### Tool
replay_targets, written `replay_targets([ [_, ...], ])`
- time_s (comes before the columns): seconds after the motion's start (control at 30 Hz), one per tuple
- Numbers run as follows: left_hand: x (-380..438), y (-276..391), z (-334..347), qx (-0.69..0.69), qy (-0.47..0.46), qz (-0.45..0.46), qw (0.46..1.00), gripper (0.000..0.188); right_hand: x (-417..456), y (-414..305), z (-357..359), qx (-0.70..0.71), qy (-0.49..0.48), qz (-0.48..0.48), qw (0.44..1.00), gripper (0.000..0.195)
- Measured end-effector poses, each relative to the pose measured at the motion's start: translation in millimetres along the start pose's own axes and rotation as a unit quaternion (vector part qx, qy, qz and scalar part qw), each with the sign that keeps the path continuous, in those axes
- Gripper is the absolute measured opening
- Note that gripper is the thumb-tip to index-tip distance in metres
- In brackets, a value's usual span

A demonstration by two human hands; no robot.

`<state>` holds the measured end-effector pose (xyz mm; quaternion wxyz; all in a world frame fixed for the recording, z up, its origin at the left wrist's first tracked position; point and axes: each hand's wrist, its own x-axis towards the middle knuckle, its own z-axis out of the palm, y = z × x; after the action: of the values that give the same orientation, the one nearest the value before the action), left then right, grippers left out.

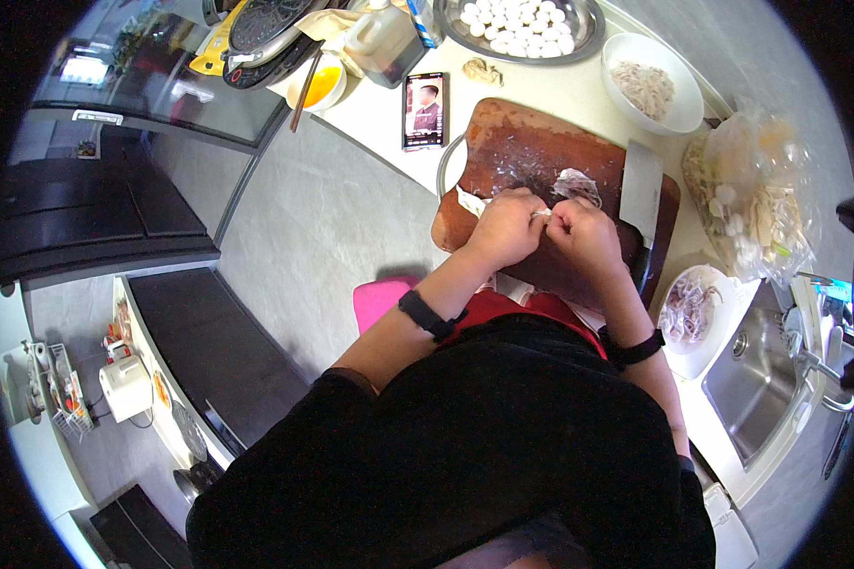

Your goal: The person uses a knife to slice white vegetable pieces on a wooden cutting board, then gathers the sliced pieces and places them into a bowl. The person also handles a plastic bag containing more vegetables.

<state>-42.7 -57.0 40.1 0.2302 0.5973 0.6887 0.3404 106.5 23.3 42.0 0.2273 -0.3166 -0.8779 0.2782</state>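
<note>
Over a brown wooden cutting board (519, 135), my left hand (507, 229) and my right hand (585, 233) are almost touching. Both pinch a small whitish piece of what looks like squid (542, 213) between their fingertips. A paler flap (472, 202) shows beyond the left side of my left hand; whether it is one piece with the pinched part, I cannot tell. Just above my right hand lies a crumpled, purplish-white piece of squid or its skin (576, 186). A cleaver (641, 185) rests along the board's right side, its dark handle towards me.
A white bowl of pale strips (651, 89), a steel tray of white balls (591, 46) and a phone (424, 110) stand beyond the board. At right are plastic food bags (754, 199), a container of squid (690, 313) and a sink (747, 384). Chopsticks (306, 92) lie across an egg-yellow bowl (338, 89).
</note>
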Motion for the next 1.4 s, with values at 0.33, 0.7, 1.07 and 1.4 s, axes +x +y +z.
replay_targets([
  [0.33, 0, -2, -4, -0.105, -0.034, 0.017, 0.994, 0.008, -1, 6, -6, 0.339, -0.108, 0.244, 0.902, 0.01],
  [0.7, -4, -5, -1, -0.2, -0.066, -0.064, 0.975, 0.015, -7, 17, 0, 0.374, -0.104, 0.238, 0.89, 0.011],
  [1.07, -5, -4, 0, -0.072, -0.054, 0.025, 0.996, 0.013, 0, -6, -10, 0.049, -0.04, -0.01, 0.998, 0.01],
  [1.4, -12, -7, 2, -0.145, -0.061, -0.037, 0.987, 0.011, 1, 20, -16, 0.182, -0.042, 0.084, 0.979, 0.01],
])
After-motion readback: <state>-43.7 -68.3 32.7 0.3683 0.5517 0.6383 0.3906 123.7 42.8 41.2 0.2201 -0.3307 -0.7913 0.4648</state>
